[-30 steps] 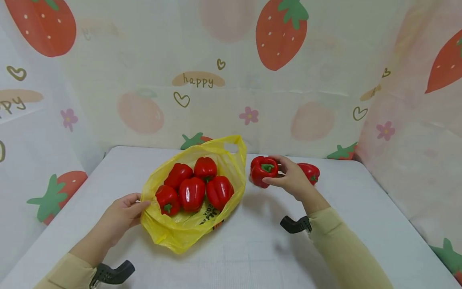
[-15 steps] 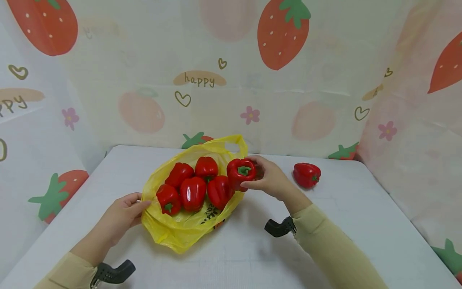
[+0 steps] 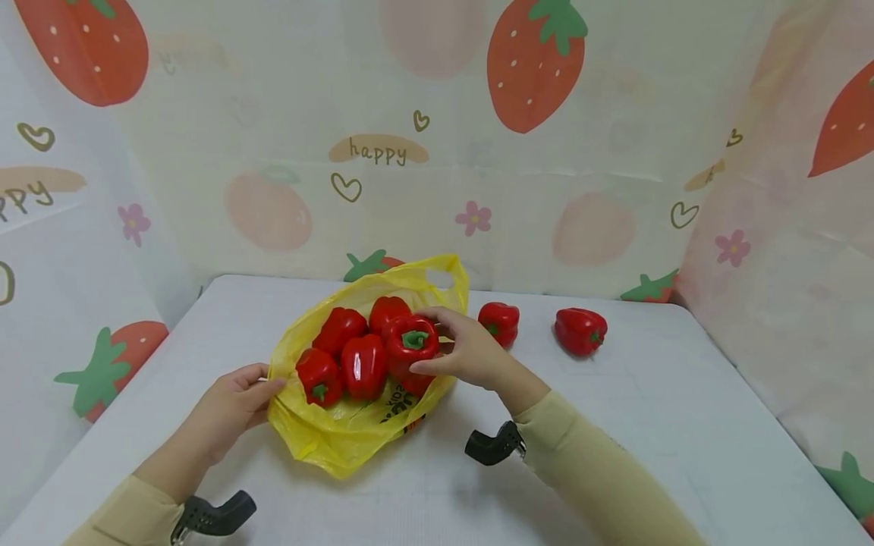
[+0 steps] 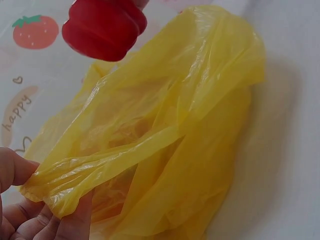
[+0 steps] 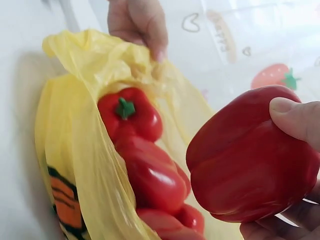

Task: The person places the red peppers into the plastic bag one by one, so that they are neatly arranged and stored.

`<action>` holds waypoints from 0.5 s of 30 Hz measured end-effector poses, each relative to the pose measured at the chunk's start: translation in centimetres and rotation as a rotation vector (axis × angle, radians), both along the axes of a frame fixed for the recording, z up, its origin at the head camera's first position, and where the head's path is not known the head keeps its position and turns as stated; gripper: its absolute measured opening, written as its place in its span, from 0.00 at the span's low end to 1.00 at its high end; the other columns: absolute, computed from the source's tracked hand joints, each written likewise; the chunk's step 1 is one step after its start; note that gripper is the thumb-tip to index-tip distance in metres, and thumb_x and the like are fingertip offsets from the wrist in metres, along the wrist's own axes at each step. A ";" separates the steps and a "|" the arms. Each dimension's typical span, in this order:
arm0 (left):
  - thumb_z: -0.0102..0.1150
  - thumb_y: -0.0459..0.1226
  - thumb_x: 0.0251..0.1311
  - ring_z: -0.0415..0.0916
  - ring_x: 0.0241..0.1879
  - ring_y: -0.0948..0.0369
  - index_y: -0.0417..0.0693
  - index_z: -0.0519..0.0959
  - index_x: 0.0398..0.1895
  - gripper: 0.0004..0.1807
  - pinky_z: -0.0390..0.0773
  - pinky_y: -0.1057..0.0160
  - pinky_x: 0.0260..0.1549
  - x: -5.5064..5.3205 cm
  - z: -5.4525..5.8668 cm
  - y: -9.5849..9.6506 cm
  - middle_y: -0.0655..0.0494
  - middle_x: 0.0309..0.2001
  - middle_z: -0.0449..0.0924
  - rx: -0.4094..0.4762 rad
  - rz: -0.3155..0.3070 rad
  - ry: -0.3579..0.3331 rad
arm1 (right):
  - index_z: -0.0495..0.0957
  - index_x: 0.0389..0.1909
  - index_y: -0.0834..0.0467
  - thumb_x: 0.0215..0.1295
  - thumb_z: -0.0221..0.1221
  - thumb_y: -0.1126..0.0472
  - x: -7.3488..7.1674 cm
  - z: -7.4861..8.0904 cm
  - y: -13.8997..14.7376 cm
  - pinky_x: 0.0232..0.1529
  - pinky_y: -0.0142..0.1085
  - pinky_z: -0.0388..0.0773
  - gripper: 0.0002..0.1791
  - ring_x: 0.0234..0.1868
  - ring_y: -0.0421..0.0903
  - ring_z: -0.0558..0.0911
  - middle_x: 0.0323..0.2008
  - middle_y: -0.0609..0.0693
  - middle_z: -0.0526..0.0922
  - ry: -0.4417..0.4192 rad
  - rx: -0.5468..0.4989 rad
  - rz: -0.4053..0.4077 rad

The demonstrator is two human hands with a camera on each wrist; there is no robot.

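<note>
A yellow plastic bag (image 3: 321,453) lies tilted on the table with its mouth spread and several red bell peppers (image 3: 364,368) inside. My left hand (image 3: 228,417) pinches the left edge of the mouth between thumb and fingers; the gathered plastic (image 4: 60,187) shows in the left wrist view. Over the right part of the mouth, my right hand (image 3: 471,353) grips another red bell pepper (image 3: 399,349), its green stem towards the head camera. In the right wrist view, the thumb lies on top of that pepper (image 5: 245,155) and the fingers reach under it.
Two more red bell peppers stand on the white table (image 3: 683,425) right of the bag: one close behind my right hand (image 3: 501,322), one farther right (image 3: 580,331). Strawberry-patterned sheeting (image 3: 410,91) encloses the back and both sides.
My right hand has carried its bell pepper leftward from beside the bag to over its mouth. Another pepper it hid on the table now shows. The left hand keeps its hold.
</note>
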State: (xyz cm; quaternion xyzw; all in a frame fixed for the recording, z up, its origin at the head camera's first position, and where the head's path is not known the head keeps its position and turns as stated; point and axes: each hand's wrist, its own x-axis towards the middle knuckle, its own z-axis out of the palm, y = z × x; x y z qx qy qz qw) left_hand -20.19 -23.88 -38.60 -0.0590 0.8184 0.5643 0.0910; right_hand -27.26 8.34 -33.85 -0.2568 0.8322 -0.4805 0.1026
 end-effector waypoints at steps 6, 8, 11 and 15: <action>0.50 0.52 0.62 0.76 0.43 0.60 0.40 0.67 0.57 0.29 0.77 0.63 0.44 -0.1 -0.1 -0.1 0.44 0.54 0.73 0.010 -0.001 -0.002 | 0.67 0.57 0.44 0.44 0.70 0.48 0.5 -0.4 -1.3 0.43 0.36 0.79 0.37 0.55 0.44 0.70 0.51 0.40 0.73 -0.007 0.031 0.023; 0.50 0.52 0.62 0.76 0.43 0.60 0.40 0.67 0.57 0.29 0.77 0.63 0.44 -0.1 -0.1 0.0 0.44 0.54 0.73 0.013 -0.002 -0.005 | 0.67 0.58 0.44 0.44 0.70 0.48 0.7 -0.6 -1.7 0.43 0.36 0.79 0.37 0.55 0.44 0.70 0.51 0.40 0.73 -0.009 0.037 0.043; 0.50 0.52 0.62 0.76 0.43 0.60 0.40 0.66 0.58 0.29 0.77 0.63 0.44 -0.1 -0.1 0.0 0.44 0.54 0.72 0.013 -0.003 -0.006 | 0.67 0.58 0.45 0.44 0.70 0.49 1.0 -0.8 -2.3 0.43 0.34 0.78 0.37 0.54 0.43 0.71 0.51 0.40 0.73 -0.002 0.043 0.072; 0.50 0.52 0.62 0.76 0.44 0.60 0.40 0.66 0.58 0.29 0.77 0.63 0.44 -0.1 -0.1 0.0 0.43 0.55 0.72 0.011 -0.004 -0.006 | 0.67 0.58 0.44 0.44 0.70 0.48 1.4 -1.2 -3.1 0.42 0.32 0.78 0.37 0.53 0.41 0.70 0.50 0.38 0.73 0.005 0.065 0.087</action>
